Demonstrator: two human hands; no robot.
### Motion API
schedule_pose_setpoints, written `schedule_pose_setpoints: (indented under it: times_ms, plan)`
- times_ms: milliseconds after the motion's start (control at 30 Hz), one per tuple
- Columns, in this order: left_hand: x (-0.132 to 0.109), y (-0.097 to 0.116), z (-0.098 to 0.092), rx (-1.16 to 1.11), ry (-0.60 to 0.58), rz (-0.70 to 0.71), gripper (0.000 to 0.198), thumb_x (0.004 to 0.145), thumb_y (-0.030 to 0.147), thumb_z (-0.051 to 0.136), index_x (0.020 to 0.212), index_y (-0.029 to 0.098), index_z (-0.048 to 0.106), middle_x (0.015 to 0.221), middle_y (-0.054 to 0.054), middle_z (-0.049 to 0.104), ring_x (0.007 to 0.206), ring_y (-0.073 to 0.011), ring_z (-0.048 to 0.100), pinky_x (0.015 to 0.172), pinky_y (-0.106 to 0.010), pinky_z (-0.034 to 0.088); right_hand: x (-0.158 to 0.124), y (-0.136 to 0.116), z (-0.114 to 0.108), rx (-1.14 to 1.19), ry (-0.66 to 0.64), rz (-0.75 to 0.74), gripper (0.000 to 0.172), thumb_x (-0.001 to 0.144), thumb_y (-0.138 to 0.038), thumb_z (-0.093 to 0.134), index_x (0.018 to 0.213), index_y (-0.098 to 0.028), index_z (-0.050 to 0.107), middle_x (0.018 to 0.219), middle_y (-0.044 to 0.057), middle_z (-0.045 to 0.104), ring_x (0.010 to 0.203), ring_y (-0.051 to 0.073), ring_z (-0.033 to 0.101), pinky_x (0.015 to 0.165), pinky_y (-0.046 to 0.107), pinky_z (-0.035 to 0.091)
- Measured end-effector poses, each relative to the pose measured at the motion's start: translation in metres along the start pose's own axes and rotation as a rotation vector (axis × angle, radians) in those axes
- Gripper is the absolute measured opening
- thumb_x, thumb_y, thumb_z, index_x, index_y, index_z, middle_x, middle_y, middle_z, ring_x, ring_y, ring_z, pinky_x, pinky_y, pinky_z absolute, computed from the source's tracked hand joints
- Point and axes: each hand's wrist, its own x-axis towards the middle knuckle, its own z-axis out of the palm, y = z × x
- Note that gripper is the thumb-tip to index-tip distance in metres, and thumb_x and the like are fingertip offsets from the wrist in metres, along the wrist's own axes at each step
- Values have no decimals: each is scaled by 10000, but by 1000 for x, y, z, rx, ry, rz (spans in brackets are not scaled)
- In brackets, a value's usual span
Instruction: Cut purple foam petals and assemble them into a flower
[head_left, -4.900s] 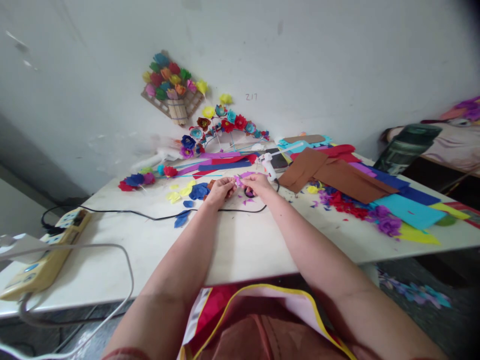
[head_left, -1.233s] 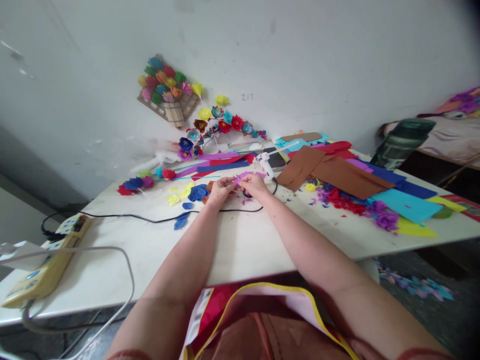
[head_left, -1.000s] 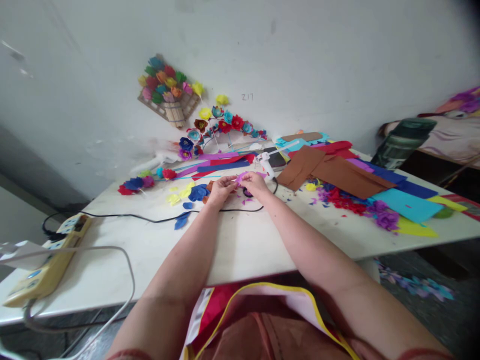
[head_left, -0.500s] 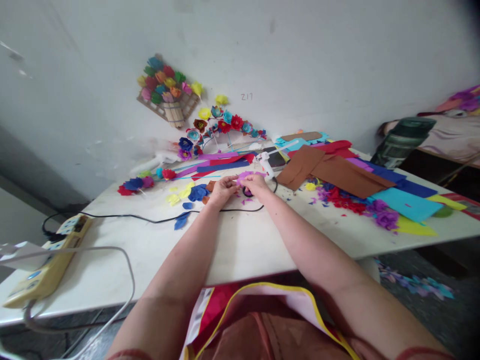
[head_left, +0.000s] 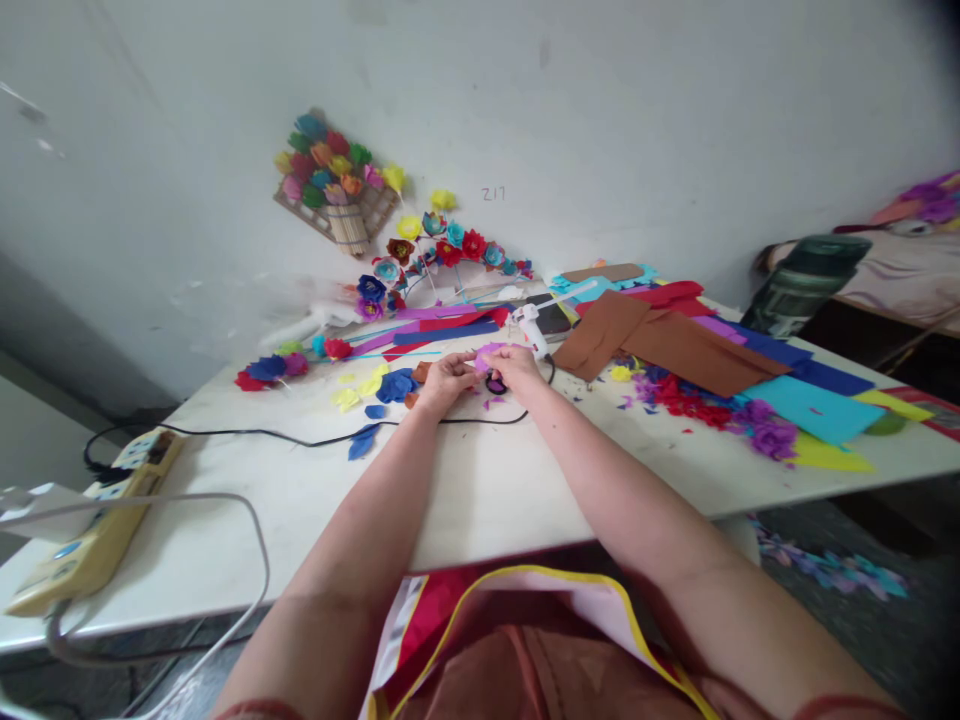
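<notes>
My left hand [head_left: 442, 381] and my right hand [head_left: 514, 366] meet over the middle of the white table [head_left: 480, 480], fingers pinched together on a small purple paper piece [head_left: 487, 352]. Each hand grips one side of it. A white glue gun [head_left: 531, 328] lies just beyond my right hand, its black cord [head_left: 300, 436] running left across the table. Blue paper petals [head_left: 396, 385] and yellow petals [head_left: 358, 388] lie beside my left hand.
Brown paper sheets [head_left: 667, 345], blue and cyan sheets [head_left: 817, 410] and purple and red paper scraps [head_left: 720, 412] cover the right side. Paper flowers [head_left: 442, 245] lean on the wall, with more flowers [head_left: 270, 368] at the left. A yellow power strip [head_left: 97, 525] sits at the left edge.
Both hands have stayed at the same spot, with only small finger movements on the purple piece. The view has shifted slightly.
</notes>
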Motion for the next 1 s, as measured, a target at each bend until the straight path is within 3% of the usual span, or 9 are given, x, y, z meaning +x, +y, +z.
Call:
schedule_pose_setpoints:
  times_ms: [233, 433, 767, 1000]
  plan:
    - [-1, 5, -2, 53, 81, -22, 354, 584, 460, 734, 715, 152, 619, 643, -11, 612, 603, -126, 558, 534, -233, 444, -1, 0, 1, 36, -14, 5, 158, 695, -196, 679, 583, -151, 577, 424, -51, 469, 404, 69, 416, 389, 179, 303]
    - [-1, 1, -3, 125, 69, -19, 350, 559, 445, 767, 671, 164, 590, 593, 20, 571, 492, -82, 455, 468, -214, 356, -4, -2, 2, 31, -41, 19, 176, 679, -223, 713, 599, -148, 576, 406, -56, 464, 383, 60, 392, 372, 168, 294]
    - [-4, 4, -2, 105, 117, 38, 346, 605, 463, 770, 661, 170, 594, 607, 6, 585, 530, -94, 489, 494, -219, 389, -6, -2, 1, -75, -72, -12, 227, 709, -204, 680, 542, -169, 531, 356, -58, 447, 359, 71, 376, 387, 183, 313]
    - [-3, 2, -3, 86, 57, 52, 384, 575, 487, 790, 654, 164, 597, 595, 16, 573, 508, -78, 463, 494, -217, 371, -3, 1, -1, -18, -119, -26, 184, 699, -242, 678, 583, -158, 563, 421, -60, 480, 399, 64, 397, 417, 182, 308]
